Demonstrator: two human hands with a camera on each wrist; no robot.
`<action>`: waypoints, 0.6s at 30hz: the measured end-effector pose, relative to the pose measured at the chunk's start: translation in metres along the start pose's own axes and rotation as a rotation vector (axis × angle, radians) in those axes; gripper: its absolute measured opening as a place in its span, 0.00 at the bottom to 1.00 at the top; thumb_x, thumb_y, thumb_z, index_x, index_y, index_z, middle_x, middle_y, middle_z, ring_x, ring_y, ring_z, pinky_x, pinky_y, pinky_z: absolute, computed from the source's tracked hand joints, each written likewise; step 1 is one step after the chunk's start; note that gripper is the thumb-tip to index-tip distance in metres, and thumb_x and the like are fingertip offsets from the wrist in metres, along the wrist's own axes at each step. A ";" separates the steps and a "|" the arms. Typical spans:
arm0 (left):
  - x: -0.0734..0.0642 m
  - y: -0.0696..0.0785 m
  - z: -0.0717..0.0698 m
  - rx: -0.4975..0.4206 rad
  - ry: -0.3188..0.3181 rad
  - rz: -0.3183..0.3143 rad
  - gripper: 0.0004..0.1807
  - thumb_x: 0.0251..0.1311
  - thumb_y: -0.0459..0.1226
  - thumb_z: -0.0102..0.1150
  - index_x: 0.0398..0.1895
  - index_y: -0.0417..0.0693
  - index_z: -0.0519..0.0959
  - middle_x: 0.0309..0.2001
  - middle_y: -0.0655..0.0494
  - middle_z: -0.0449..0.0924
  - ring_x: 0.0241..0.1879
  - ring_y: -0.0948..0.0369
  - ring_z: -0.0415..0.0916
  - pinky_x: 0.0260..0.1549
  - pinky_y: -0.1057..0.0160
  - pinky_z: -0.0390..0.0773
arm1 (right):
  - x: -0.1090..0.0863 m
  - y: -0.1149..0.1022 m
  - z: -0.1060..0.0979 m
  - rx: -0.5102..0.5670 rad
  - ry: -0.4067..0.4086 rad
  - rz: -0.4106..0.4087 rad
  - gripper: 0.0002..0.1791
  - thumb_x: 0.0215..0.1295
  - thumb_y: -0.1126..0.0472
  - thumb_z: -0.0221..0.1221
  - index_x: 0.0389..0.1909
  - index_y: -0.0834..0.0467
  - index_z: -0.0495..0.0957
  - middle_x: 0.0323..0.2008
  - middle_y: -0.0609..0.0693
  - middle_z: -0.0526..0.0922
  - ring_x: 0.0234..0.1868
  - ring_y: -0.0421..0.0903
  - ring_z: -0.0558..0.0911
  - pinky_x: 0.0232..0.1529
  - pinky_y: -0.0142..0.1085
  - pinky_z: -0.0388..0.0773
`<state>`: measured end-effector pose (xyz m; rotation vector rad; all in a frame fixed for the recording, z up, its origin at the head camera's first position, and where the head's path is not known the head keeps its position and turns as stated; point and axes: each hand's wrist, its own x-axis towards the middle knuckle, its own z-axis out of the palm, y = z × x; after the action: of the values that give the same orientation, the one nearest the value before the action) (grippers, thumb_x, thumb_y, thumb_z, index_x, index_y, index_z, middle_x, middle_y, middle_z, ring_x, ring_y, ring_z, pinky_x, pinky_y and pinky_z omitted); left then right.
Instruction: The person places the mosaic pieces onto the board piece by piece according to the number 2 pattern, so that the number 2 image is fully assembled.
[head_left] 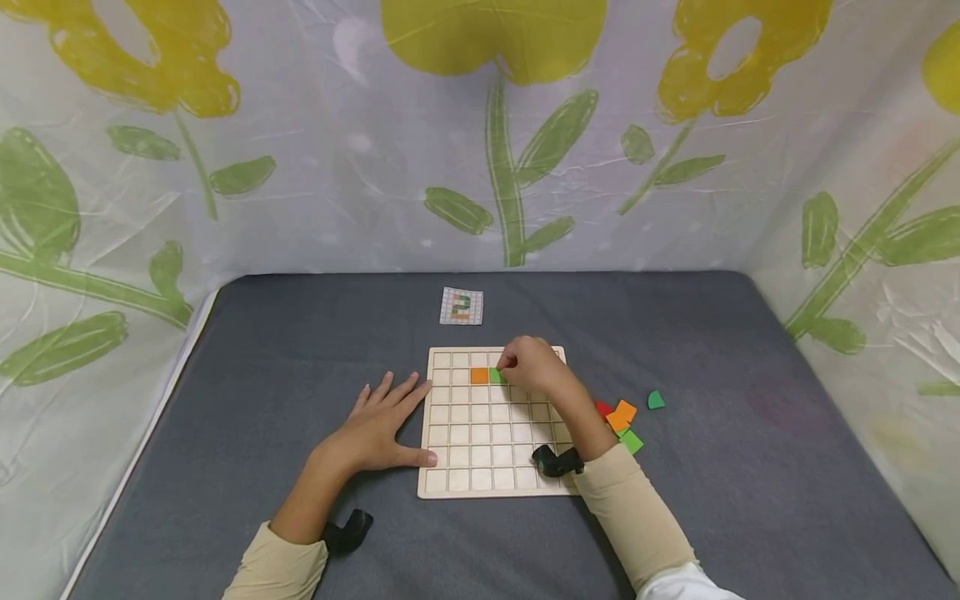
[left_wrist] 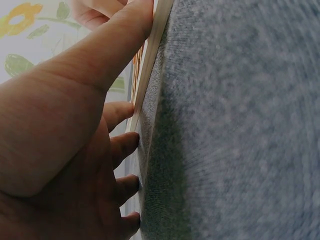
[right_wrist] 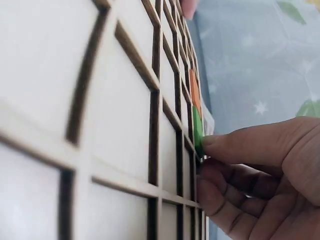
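A pale wooden board (head_left: pixel 480 457) with a raised grid lies flat on the cloth. An orange square tile (head_left: pixel 479 376) sits in a cell of its upper part, with a green square tile (head_left: pixel 495 376) directly to its right. My right hand (head_left: pixel 534 367) pinches at the green tile (right_wrist: pixel 197 127), thumb against its edge and fingers curled; the fingertips partly hide the contact. Spread out at the board's left side, my left hand (head_left: pixel 378 429) touches the frame with thumb and index finger. In the left wrist view, that thumb lies along the board's edge (left_wrist: pixel 152 60).
Right of the board lie a loose orange tile (head_left: pixel 622 415), a green tile (head_left: pixel 632 441), a red piece (head_left: pixel 603 409) partly behind the forearm, and a darker green rounded piece (head_left: pixel 656 400). A pattern card (head_left: pixel 461 306) lies beyond the board. Flower-printed sheeting (head_left: pixel 337 167) surrounds the table.
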<state>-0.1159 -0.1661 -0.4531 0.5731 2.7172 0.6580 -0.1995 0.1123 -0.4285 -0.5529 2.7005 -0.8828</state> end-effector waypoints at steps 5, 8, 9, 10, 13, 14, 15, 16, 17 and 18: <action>0.000 0.000 0.000 0.000 0.004 0.013 0.62 0.46 0.66 0.71 0.80 0.50 0.55 0.78 0.42 0.50 0.76 0.36 0.37 0.68 0.30 0.37 | -0.012 0.000 -0.002 -0.044 -0.019 -0.122 0.09 0.66 0.71 0.61 0.33 0.61 0.89 0.35 0.51 0.85 0.38 0.48 0.80 0.41 0.39 0.77; 0.000 0.000 0.000 -0.002 0.002 0.017 0.62 0.46 0.66 0.71 0.80 0.50 0.55 0.78 0.41 0.50 0.76 0.36 0.37 0.67 0.30 0.37 | -0.020 0.008 -0.008 0.028 -0.049 -0.160 0.08 0.67 0.69 0.60 0.37 0.62 0.89 0.40 0.51 0.85 0.42 0.47 0.81 0.44 0.40 0.79; 0.000 0.000 0.000 -0.002 0.000 0.014 0.62 0.46 0.66 0.71 0.80 0.50 0.55 0.78 0.42 0.50 0.76 0.36 0.37 0.68 0.30 0.37 | -0.022 0.012 -0.012 0.055 -0.065 -0.171 0.08 0.68 0.69 0.60 0.37 0.62 0.89 0.39 0.50 0.85 0.41 0.47 0.81 0.43 0.40 0.79; 0.000 0.000 0.001 -0.005 -0.002 0.011 0.62 0.46 0.66 0.71 0.80 0.50 0.55 0.78 0.42 0.49 0.76 0.36 0.37 0.68 0.31 0.37 | -0.025 0.017 -0.018 0.086 -0.082 -0.167 0.08 0.68 0.68 0.60 0.37 0.62 0.88 0.39 0.50 0.85 0.39 0.46 0.81 0.42 0.40 0.79; 0.000 -0.001 0.001 -0.009 -0.004 0.005 0.62 0.46 0.66 0.71 0.80 0.50 0.55 0.78 0.42 0.49 0.76 0.36 0.37 0.68 0.31 0.36 | -0.036 0.034 -0.040 0.132 -0.124 -0.112 0.07 0.69 0.68 0.59 0.39 0.62 0.87 0.38 0.50 0.85 0.35 0.45 0.79 0.37 0.40 0.77; 0.000 -0.001 0.002 -0.010 -0.005 0.004 0.62 0.46 0.66 0.71 0.80 0.50 0.55 0.78 0.42 0.49 0.76 0.36 0.36 0.68 0.31 0.36 | -0.041 0.041 -0.048 0.118 -0.132 -0.087 0.06 0.69 0.68 0.60 0.39 0.62 0.86 0.37 0.50 0.85 0.33 0.45 0.78 0.36 0.40 0.77; 0.001 -0.001 0.002 -0.011 -0.006 0.003 0.62 0.46 0.66 0.71 0.80 0.50 0.55 0.78 0.42 0.49 0.76 0.36 0.36 0.68 0.31 0.36 | -0.047 0.048 -0.057 0.106 -0.142 -0.042 0.06 0.68 0.68 0.60 0.39 0.63 0.85 0.37 0.51 0.85 0.33 0.46 0.78 0.36 0.40 0.76; 0.001 -0.001 0.002 -0.012 -0.007 0.004 0.62 0.46 0.67 0.70 0.80 0.50 0.55 0.78 0.42 0.49 0.76 0.36 0.37 0.68 0.31 0.36 | -0.053 0.054 -0.066 0.087 -0.147 0.007 0.05 0.67 0.69 0.61 0.39 0.63 0.85 0.37 0.52 0.84 0.33 0.47 0.78 0.35 0.41 0.76; 0.001 0.000 0.002 -0.013 -0.007 0.004 0.62 0.46 0.67 0.70 0.80 0.51 0.55 0.78 0.42 0.50 0.76 0.36 0.37 0.68 0.31 0.37 | -0.059 0.061 -0.074 0.065 -0.152 0.063 0.04 0.66 0.69 0.61 0.39 0.63 0.84 0.37 0.53 0.83 0.33 0.48 0.77 0.35 0.41 0.76; 0.001 0.000 0.002 -0.015 -0.008 0.003 0.62 0.46 0.66 0.70 0.80 0.51 0.55 0.78 0.42 0.50 0.76 0.36 0.37 0.68 0.31 0.37 | -0.065 0.067 -0.081 0.036 -0.152 0.123 0.04 0.65 0.70 0.61 0.39 0.64 0.84 0.37 0.54 0.83 0.33 0.49 0.77 0.35 0.42 0.75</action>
<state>-0.1159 -0.1650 -0.4546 0.5757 2.7017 0.6747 -0.1873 0.2319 -0.3984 -0.4226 2.5464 -0.8203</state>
